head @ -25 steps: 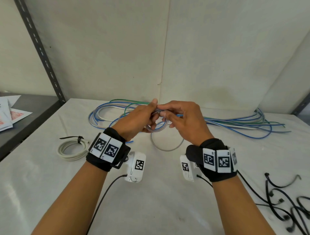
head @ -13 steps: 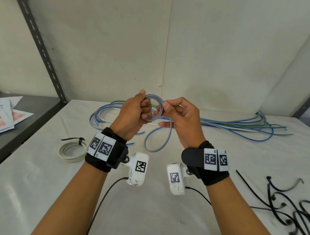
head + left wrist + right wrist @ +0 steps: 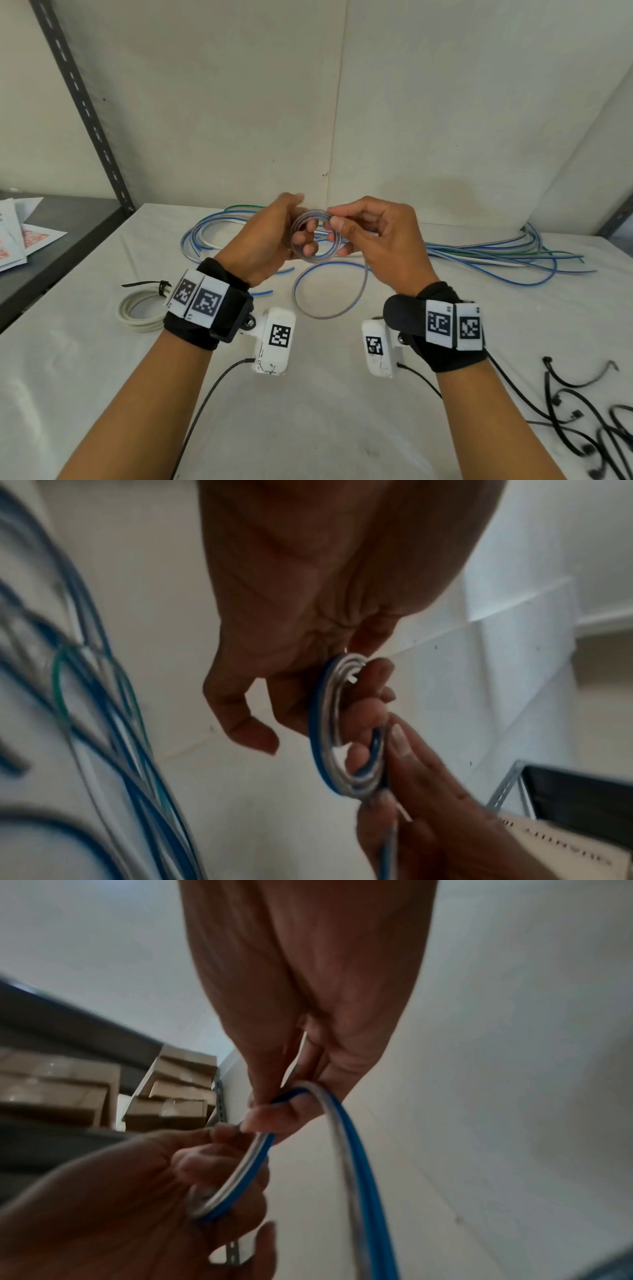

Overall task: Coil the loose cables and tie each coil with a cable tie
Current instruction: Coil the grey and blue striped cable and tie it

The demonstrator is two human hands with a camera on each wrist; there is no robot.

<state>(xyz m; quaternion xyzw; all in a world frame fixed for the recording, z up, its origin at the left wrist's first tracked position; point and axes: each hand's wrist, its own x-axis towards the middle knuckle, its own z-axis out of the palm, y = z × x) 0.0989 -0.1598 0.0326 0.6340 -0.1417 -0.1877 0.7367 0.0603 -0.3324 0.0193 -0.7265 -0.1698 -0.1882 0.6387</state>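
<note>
Both hands hold a small coil of blue-and-clear cable (image 3: 313, 236) above the white table (image 3: 102, 377). My left hand (image 3: 274, 236) grips the coil's left side, fingers curled through the ring (image 3: 329, 718). My right hand (image 3: 366, 233) pinches the cable at the coil's right edge (image 3: 274, 1112). The loose tail (image 3: 329, 298) hangs down and loops on the table. More loose blue, green and white cables (image 3: 496, 257) lie behind the hands. Black cable ties (image 3: 582, 418) lie at the right front.
A white coil (image 3: 140, 308) bound with a black tie rests at the left. A dark shelf (image 3: 61, 246) with papers (image 3: 20, 236) adjoins the table's left edge, and a metal upright (image 3: 85, 102) rises there. Walls close the back and right.
The hands have kept winding: the small coil dropped a little from half a second ago, and the hanging loop of tail has shifted to the right on the table.
</note>
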